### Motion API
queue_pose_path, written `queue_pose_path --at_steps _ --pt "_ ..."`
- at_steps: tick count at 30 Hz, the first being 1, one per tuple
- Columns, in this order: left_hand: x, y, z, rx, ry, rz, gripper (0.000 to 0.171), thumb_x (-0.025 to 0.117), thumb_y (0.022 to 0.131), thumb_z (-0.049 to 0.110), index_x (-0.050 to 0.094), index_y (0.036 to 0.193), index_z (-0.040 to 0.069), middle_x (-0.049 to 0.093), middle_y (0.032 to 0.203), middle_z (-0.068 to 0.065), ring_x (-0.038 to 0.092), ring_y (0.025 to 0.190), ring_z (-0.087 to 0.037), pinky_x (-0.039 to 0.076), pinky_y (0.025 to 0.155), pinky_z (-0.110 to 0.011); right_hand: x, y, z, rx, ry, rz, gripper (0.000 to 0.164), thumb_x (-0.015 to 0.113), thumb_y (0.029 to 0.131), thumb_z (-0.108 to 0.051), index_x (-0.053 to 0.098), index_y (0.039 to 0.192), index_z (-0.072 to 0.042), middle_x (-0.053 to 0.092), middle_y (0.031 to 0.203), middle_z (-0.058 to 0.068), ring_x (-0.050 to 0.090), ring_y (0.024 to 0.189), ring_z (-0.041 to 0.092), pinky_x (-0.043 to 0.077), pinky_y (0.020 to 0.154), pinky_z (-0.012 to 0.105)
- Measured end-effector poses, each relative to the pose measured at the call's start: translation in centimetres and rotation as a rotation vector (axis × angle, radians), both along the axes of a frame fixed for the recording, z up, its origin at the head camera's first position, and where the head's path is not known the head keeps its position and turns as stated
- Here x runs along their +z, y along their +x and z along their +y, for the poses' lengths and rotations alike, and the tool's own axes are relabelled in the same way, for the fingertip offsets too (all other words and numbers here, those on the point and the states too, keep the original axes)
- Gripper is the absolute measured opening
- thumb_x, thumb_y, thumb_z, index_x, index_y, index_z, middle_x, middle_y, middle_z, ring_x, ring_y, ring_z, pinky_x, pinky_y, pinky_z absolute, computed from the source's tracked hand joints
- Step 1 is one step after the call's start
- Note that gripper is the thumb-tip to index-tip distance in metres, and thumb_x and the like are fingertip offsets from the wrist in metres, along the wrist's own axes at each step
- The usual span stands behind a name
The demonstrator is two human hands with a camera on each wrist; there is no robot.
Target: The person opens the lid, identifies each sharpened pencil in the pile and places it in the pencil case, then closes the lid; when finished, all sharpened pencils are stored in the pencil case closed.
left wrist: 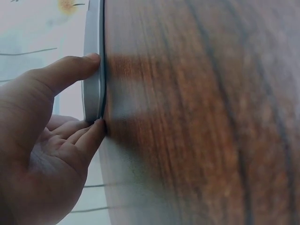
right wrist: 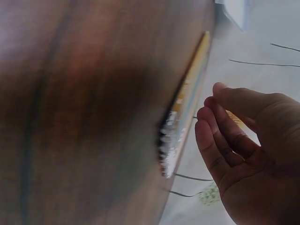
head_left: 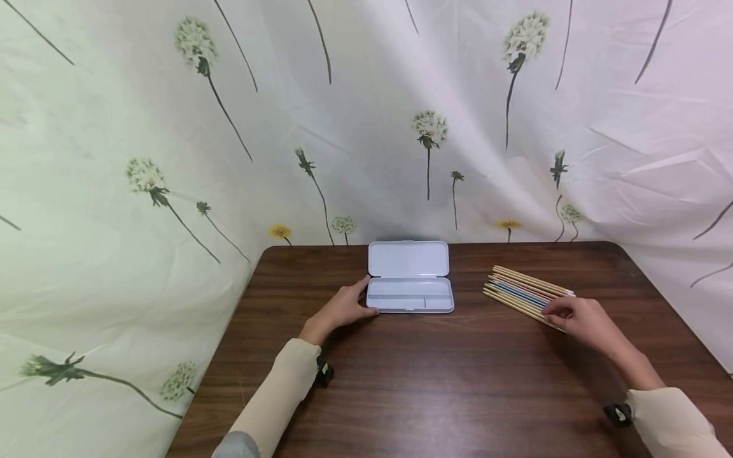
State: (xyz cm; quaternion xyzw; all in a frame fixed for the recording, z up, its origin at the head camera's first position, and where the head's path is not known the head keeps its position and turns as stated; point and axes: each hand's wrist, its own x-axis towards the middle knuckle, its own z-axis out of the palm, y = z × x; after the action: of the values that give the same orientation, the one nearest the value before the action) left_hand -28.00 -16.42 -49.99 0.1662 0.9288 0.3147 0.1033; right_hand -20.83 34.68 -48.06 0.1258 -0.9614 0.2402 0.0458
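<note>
A pale, hinged pencil case (head_left: 409, 310) lies with its lid (head_left: 408, 259) raised at the back of the table. Its tray has a divider and shows nothing inside. My left hand (head_left: 342, 306) grips the left end of the case, thumb on the front edge and fingers at the far side; the left wrist view shows the thumb (left wrist: 77, 70) against the case wall. To the right lies a slanted row of several thin pencils (head_left: 523, 292), yellow, pink and blue, with pale ends. Just above their near ends hovers my right hand (head_left: 584, 323), fingers loosely bent, holding nothing.
The table (head_left: 435, 381) is dark wood with rounded corners. Behind and beside it hangs a white cloth (head_left: 366, 127) printed with dandelions. The pencils lie a short way right of the case, bare wood between them.
</note>
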Motion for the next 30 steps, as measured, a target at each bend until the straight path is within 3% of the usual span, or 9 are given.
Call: queue_pose_path --at_steps 8,17,30 --pt "0.1 0.2 -0.1 -0.005 -0.007 0.006 0.095 0.081 0.097 0.031 0.026 0.169 0.002 0.036 0.170 -0.020 0.043 0.155 -0.032 0.042 0.123 -0.048 -1.6 0.2 0.4 0.017 0.061 0.046 0.011 0.083 0.087 -0.004 0.078 0.085 -0.013 0.072 0.080 -0.004 0.053 0.071 0.001 0.046 0.062 0.028" --pt "0.3 0.2 0.0 -0.002 -0.012 0.003 0.095 0.082 0.097 0.031 0.027 0.168 0.002 0.036 0.170 -0.020 0.044 0.155 -0.032 0.042 0.123 -0.049 -2.0 0.1 0.3 -0.013 0.088 0.068 0.012 0.082 0.087 -0.001 0.075 0.084 -0.012 0.068 0.078 -0.003 0.056 0.071 0.010 0.046 0.063 0.035" --pt "0.1 0.2 -0.2 -0.023 0.023 0.014 0.096 0.082 0.096 0.031 0.026 0.169 0.004 0.036 0.170 -0.020 0.043 0.155 -0.033 0.041 0.124 -0.049 -2.3 0.3 0.3 -0.004 0.102 0.078 0.011 0.083 0.085 -0.002 0.076 0.085 -0.011 0.067 0.076 -0.004 0.054 0.069 0.008 0.046 0.060 0.035"
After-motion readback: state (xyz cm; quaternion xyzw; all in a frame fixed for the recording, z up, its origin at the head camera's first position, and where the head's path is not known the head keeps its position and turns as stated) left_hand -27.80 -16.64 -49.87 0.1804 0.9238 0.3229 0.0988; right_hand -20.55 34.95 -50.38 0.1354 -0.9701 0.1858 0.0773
